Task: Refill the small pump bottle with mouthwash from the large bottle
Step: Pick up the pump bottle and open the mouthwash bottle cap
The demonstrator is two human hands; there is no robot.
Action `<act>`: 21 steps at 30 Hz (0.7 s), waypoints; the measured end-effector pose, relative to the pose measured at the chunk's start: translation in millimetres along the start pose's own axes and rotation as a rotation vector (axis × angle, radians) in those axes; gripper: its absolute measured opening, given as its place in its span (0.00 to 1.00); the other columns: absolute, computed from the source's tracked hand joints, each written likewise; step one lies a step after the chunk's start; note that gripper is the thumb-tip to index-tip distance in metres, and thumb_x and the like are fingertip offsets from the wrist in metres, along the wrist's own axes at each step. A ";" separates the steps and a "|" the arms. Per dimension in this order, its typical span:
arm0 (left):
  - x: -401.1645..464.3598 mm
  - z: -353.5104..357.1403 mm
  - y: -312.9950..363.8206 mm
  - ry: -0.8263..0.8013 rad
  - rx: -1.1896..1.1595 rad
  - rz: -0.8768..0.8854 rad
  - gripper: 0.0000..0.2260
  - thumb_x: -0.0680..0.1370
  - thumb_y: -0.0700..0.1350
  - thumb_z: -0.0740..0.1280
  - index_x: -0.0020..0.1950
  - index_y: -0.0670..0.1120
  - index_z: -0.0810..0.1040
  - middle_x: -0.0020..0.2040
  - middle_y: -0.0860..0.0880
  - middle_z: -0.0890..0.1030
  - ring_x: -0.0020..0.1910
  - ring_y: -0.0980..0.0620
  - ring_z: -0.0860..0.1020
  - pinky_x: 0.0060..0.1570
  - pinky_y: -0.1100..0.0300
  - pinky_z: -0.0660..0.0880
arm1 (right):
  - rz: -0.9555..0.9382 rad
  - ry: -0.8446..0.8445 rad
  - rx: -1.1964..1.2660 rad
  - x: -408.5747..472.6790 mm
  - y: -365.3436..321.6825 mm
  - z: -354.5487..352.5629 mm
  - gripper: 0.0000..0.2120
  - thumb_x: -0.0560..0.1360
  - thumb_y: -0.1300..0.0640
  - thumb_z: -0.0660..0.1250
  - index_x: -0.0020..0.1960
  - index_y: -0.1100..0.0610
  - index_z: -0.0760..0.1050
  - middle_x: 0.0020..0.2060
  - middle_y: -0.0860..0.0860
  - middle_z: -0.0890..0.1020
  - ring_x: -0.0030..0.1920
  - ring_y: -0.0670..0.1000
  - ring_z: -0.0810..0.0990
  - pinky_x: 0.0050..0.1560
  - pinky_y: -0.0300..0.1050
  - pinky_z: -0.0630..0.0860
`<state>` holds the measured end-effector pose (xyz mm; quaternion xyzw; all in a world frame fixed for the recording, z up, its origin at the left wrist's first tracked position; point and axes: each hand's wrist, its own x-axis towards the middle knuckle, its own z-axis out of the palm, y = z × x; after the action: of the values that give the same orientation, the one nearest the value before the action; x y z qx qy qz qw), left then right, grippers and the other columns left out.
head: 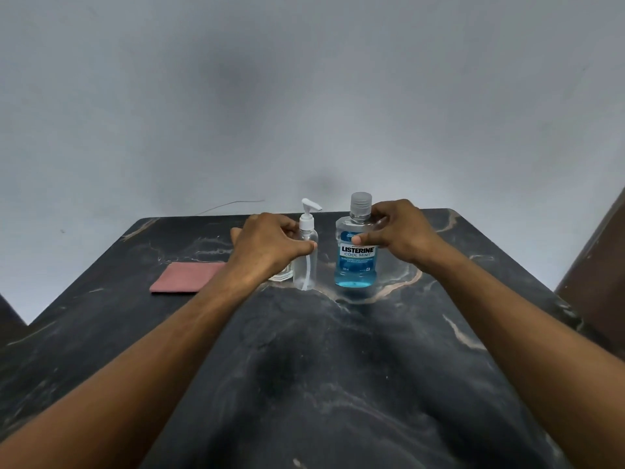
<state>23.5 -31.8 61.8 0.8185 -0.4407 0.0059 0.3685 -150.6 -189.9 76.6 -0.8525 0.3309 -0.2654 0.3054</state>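
Note:
A small clear pump bottle with a white pump head stands upright on the dark marble table. It looks empty. My left hand wraps around its upper body, thumb in front. To its right stands the large mouthwash bottle, upright, with blue liquid, a blue label and a clear cap that is on. My right hand holds its shoulder, thumb on the label's top edge and fingers behind the neck.
A folded pink cloth lies on the table left of the pump bottle. A small clear glass stands partly hidden behind my left wrist. A grey wall rises behind the table; a thin wire runs along it.

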 end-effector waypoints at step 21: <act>-118.6 -22.1 -30.9 -0.136 -0.407 -0.082 0.17 0.70 0.46 0.80 0.58 0.49 0.85 0.41 0.57 0.87 0.42 0.56 0.86 0.48 0.59 0.84 | -0.116 -0.161 0.084 -119.6 -21.3 5.6 0.23 0.65 0.51 0.79 0.59 0.50 0.81 0.46 0.43 0.85 0.49 0.43 0.82 0.47 0.36 0.78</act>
<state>-19.6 77.2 19.8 0.7429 -0.4229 -0.1535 0.4956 -214.9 -88.4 57.7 -0.8753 0.2438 -0.2267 0.3507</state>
